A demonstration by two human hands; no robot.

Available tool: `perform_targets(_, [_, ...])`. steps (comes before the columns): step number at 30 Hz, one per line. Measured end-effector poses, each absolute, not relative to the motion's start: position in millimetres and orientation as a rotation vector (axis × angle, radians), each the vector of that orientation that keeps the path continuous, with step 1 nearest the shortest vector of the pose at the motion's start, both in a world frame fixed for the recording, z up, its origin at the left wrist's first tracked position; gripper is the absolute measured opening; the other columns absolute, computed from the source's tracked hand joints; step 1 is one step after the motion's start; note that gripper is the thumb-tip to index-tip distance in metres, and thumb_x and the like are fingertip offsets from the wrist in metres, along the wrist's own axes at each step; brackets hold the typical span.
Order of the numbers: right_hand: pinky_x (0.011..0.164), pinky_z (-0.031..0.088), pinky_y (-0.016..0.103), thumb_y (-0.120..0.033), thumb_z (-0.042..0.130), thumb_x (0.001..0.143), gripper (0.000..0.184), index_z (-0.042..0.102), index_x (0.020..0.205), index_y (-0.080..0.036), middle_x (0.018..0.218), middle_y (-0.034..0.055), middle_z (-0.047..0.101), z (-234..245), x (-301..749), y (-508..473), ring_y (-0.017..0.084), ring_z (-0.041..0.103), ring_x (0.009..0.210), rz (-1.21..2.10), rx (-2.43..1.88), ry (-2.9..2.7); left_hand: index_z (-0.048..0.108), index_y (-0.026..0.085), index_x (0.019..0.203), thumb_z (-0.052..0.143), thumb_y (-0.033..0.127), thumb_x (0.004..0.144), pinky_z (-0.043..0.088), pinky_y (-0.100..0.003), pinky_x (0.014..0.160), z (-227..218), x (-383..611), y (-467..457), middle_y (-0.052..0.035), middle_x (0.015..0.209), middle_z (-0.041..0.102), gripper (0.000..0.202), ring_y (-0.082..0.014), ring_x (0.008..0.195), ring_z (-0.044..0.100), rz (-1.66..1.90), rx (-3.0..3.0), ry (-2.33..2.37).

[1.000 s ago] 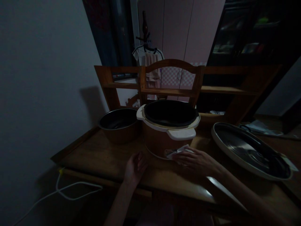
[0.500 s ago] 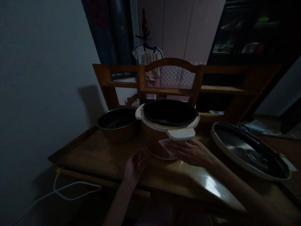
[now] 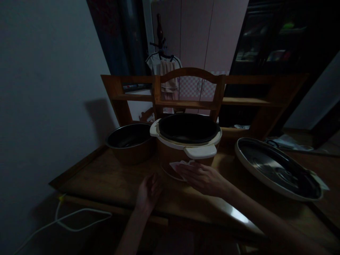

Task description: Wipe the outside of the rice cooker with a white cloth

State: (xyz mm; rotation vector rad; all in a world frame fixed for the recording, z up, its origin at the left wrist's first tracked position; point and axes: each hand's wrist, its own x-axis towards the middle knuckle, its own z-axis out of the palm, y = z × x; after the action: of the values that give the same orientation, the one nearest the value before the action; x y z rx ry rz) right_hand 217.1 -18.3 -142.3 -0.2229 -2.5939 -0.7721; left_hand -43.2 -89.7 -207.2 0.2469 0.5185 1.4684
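Note:
In the middle of the table stands a brown cooker (image 3: pixel 166 153) with white handles and a black inside. My right hand (image 3: pixel 204 179) presses a white tissue (image 3: pixel 174 164) against its front side, below the near white handle (image 3: pixel 201 152); the fingers partly cover the tissue. My left hand (image 3: pixel 149 193) hovers near or rests on the table's front part, fingers loosely curled, with nothing visible in them. It is apart from the cooker. A dark-lined inner pot (image 3: pixel 131 153) sits to the cooker's left.
A large round lid (image 3: pixel 278 170) lies at the right, its inner side up. Behind the cooker rises a wooden shelf frame (image 3: pixel 191 103). A white cable (image 3: pixel 79 211) hangs at the table's left front. A pale wall (image 3: pixel 47 106) borders the left side.
My right hand has slid left and slightly down along the cooker's front with the tissue. My left hand keeps nearly the same place. The view has shifted a little.

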Motion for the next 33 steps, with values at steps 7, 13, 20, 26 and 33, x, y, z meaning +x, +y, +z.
perform_targets(7, [0.128,0.029,0.038,-0.019,0.046,0.103,0.055,0.039,0.157,-0.012,0.169,0.0027,0.031,-172.2,240.7,-17.4,0.016,0.024,0.158,-0.749,-0.232,-2.705,0.038,0.019,0.064,0.051,0.021,0.099,0.022,-0.022,0.039,-207.4,-42.2,-88.1,0.0064,0.048,0.03,0.037,-0.0065,0.037,0.027,1.452,0.247,0.53])
perform_targets(13, [0.127,0.031,0.042,-0.016,0.047,0.103,0.05,0.046,0.153,-0.015,0.166,0.0039,0.038,-186.1,256.4,-16.1,0.017,0.035,0.154,-0.646,-0.209,-2.761,0.039,0.019,0.064,0.051,0.022,0.099,0.022,-0.021,0.039,-209.3,-44.1,-88.1,0.0065,0.047,0.03,0.037,-0.0063,0.037,0.028,1.441,0.279,0.513])
perform_targets(20, [0.121,0.043,0.043,-0.01,0.051,0.101,0.054,0.044,0.154,-0.014,0.157,0.0066,0.053,-193.7,284.4,-11.8,0.018,0.047,0.147,-0.564,-0.207,-2.742,0.038,0.02,0.065,0.055,0.021,0.097,0.025,-0.021,0.041,-208.6,-42.3,-88.0,0.0067,0.049,0.032,0.036,-0.0066,0.039,0.03,1.462,0.245,0.543])
perform_targets(26, [0.125,0.04,0.045,-0.012,0.048,0.103,0.062,0.029,0.161,-0.012,0.162,0.0084,0.045,-199.9,320.0,-3.4,0.024,0.04,0.151,-0.663,-0.418,-2.759,0.04,0.019,0.067,0.058,0.023,0.096,0.027,-0.021,0.042,-208.2,-42.9,-88.1,0.0074,0.051,0.033,0.034,-0.0062,0.04,0.03,1.476,0.212,0.581])
perform_targets(33, [0.124,0.039,0.051,-0.017,0.052,0.101,0.074,0.014,0.164,-0.008,0.167,0.0178,0.031,-197.7,333.0,-2.9,0.032,0.025,0.157,-0.731,-0.727,-2.604,0.042,0.018,0.064,0.049,0.022,0.1,0.024,-0.022,0.041,-208.1,-43.1,-87.4,0.0055,0.049,0.033,0.038,-0.0061,0.04,0.029,1.456,0.275,0.518])
